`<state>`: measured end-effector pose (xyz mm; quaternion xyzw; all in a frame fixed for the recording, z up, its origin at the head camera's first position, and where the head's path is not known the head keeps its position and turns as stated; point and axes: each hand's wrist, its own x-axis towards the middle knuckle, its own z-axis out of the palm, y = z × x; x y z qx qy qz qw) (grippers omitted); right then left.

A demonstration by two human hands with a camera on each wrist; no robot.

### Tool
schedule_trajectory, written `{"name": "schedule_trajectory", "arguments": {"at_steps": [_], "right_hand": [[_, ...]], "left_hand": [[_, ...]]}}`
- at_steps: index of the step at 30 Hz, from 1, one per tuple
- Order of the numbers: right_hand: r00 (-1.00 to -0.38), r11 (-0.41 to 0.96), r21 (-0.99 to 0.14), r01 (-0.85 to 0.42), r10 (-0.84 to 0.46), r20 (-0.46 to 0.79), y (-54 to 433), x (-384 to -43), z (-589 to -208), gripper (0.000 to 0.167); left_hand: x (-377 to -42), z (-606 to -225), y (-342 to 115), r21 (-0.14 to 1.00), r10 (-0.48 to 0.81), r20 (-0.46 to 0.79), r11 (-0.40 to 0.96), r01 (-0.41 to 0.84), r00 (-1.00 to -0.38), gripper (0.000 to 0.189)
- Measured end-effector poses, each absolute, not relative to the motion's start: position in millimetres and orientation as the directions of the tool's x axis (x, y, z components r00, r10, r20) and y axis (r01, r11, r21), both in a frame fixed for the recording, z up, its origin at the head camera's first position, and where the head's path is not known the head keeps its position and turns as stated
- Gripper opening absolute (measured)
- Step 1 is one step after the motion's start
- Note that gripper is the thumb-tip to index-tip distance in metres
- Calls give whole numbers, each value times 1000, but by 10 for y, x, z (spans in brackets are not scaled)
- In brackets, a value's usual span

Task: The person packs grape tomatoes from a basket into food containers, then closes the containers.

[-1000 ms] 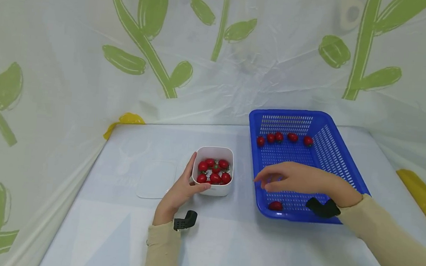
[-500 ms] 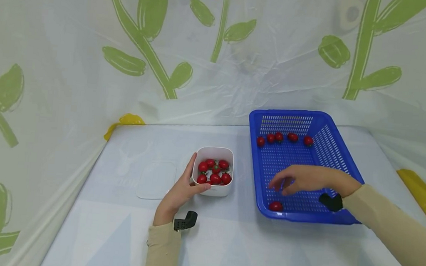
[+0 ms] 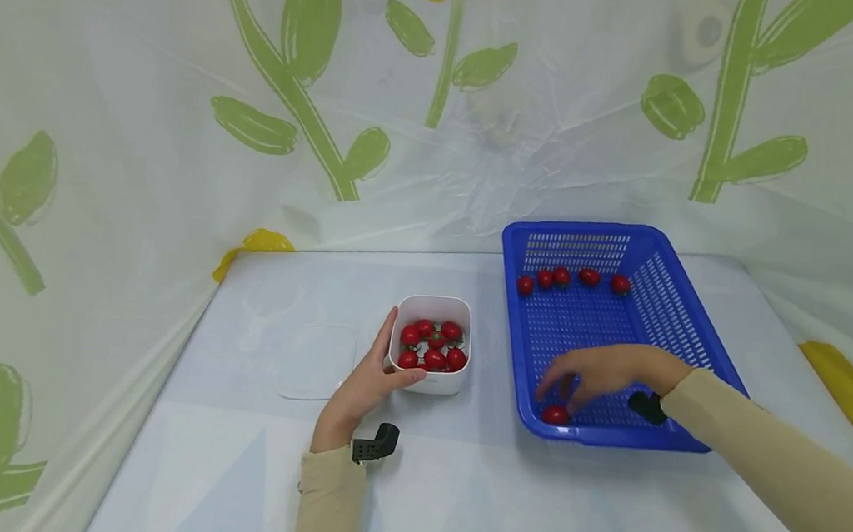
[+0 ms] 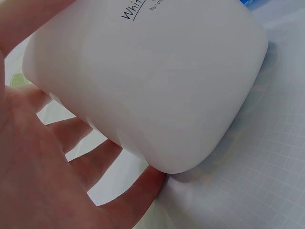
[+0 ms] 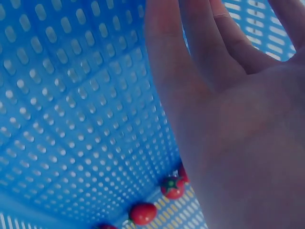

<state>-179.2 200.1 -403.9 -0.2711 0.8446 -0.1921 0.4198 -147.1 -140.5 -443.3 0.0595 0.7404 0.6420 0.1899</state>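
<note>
My left hand (image 3: pixel 364 386) holds a small white square container (image 3: pixel 438 384), thumb at its near rim and fingers along the left side. Several red cherry tomatoes (image 3: pixel 434 360) lie inside it. In the left wrist view, the fingers (image 4: pixel 95 162) bend against the container's wall. My right hand (image 3: pixel 606 370) is low inside a blue perforated basket (image 3: pixel 509 306). Its downward-pointing fingertips are right beside a lone cherry tomato (image 3: pixel 555 415) in the near left corner; no grip on it shows. The right wrist view hides those fingertips.
Several more cherry tomatoes (image 3: pixel 589 276) line the basket's far side. A flat translucent lid (image 3: pixel 316 363) lies on the white tabletop, left of the container. A pale cloth printed with green leaves (image 3: pixel 480 66) hangs behind the table.
My right hand has entered farther into the basket, moving rightward at first, then down and nearer to the lone cherry tomato. The left hand keeps its hold on the container.
</note>
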Motion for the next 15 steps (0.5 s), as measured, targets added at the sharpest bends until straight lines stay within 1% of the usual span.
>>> {"name": "schedule_trajectory", "arguments": {"at_steps": [5,8,10,15], "right_hand": [[-469,766,-558,-320,-639,-609,1965,-1773,-4102,34],[-461,762,-553,-337,-646,-609,1946,-1764,-4136,33],[-461,763,-544,-348,-645,-609,1937,-1757,-4153,33],[-490,794,-497,-350,-607,-626,1920,-1744,-4192,34]], "left_hand": [[-1471,-4437,-1395,977,336,-190,156,-144,-922,96],[-1467,-4440,-1396,976,334,-199,151,-156,-921,96],[-1464,-4441,-1396,975,333,-206,149,-164,-920,95],[-1465,-4436,-1396,976,336,-202,142,-163,-920,95]]}}
